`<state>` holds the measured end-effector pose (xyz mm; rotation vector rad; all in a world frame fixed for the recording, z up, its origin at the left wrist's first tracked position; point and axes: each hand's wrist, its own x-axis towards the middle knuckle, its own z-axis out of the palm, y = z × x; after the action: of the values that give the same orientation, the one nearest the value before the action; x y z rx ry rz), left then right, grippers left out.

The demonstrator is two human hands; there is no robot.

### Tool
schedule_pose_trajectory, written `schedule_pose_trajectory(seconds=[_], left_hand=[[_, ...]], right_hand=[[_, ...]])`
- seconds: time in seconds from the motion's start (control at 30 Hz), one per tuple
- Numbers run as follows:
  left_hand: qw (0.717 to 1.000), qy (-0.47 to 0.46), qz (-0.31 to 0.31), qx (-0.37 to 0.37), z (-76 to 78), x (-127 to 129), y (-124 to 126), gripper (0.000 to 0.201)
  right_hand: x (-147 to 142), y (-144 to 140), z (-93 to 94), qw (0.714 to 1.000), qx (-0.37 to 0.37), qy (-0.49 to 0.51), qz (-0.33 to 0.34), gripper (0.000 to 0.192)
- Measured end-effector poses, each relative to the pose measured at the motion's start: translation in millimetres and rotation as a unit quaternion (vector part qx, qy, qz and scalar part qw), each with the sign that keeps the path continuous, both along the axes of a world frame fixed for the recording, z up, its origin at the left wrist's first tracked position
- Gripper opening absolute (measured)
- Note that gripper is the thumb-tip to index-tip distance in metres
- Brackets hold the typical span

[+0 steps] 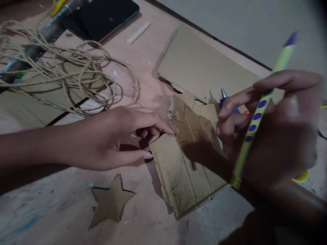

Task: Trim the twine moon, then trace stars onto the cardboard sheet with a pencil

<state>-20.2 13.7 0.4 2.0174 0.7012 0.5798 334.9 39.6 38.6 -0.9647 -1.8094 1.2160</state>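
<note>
A piece of cardboard with pen lines and a torn upper-left edge lies in front of me, slightly raised off the table. My left hand comes in from the left and grips its left edge, thumb low and index finger on top. In my right hand, blurred in part, is a yellow-green pencil with purple dots and a purple end, held slanting between the fingers. The right fingertips are at the cardboard's right edge and shade it. A cut-out cardboard star lies below my left hand.
Tangled twine spreads at the upper left over more cardboard. Behind it lies a dark phone near a small white stick. A larger cardboard sheet sits at the back, with a blue pen tip by my right fingers.
</note>
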Motion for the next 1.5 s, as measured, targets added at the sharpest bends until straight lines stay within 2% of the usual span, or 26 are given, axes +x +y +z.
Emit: schedule_pose_trajectory(seconds=[0.03,0.07,0.1,0.17,0.23,0.33,0.37,0.47,0.53,0.67,0.9,1.07,1.27,1.5], left_hand=[[1.000,-0.017,-0.003,0.004,-1.0,1,1,0.039],[1.000,-0.026,-0.009,0.011,-1.8,2,2,0.034],[0.999,-0.029,-0.017,0.021,-2.1,3,4,0.029],[0.998,-0.027,-0.029,0.043,-1.7,4,7,0.022],[0.997,-0.027,-0.032,0.070,0.0,5,9,0.018],[0.995,-0.035,-0.027,0.095,2.8,6,11,0.017],[0.994,-0.036,-0.025,0.097,3.7,7,11,0.018],[0.994,-0.032,-0.024,0.104,6.5,9,11,0.019],[0.993,-0.025,-0.029,0.108,8.1,9,11,0.018],[0.993,-0.024,-0.026,0.110,9.0,7,12,0.020],[0.993,-0.020,-0.027,0.111,7.4,7,15,0.016],[0.992,-0.014,-0.030,0.123,7.5,6,13,0.022],[0.991,-0.006,-0.030,0.133,6.9,5,10,0.024],[0.990,-0.004,-0.034,0.134,8.6,6,12,0.027]], right_hand=[[5,7,-0.6,0.996,-0.054,0.058,0.044,0.023],[8,13,-1.3,0.988,-0.070,0.111,0.077,0.025],[9,16,-1.9,0.984,-0.078,0.140,0.081,0.023],[5,16,-1.2,0.981,-0.070,0.160,0.085,0.030],[-4,7,3.1,0.981,-0.085,0.147,0.091,0.025],[-18,-7,10.6,0.972,-0.162,0.099,0.141,0.042],[-22,-9,11.1,0.966,-0.182,0.084,0.160,0.042],[-33,-6,3.2,0.954,-0.197,0.100,0.203,0.028],[-41,0,-5.9,0.947,-0.198,0.129,0.216,0.025],[-53,11,-15.6,0.950,-0.212,0.117,0.195,0.027],[-60,12,-14.5,0.963,-0.202,0.083,0.157,0.022],[-64,10,-16.2,0.960,-0.227,0.077,0.148,0.019],[-66,7,-9.7,0.956,-0.262,0.062,0.117,0.021],[-66,7,-9.0,0.964,-0.234,0.048,0.118,0.026]])
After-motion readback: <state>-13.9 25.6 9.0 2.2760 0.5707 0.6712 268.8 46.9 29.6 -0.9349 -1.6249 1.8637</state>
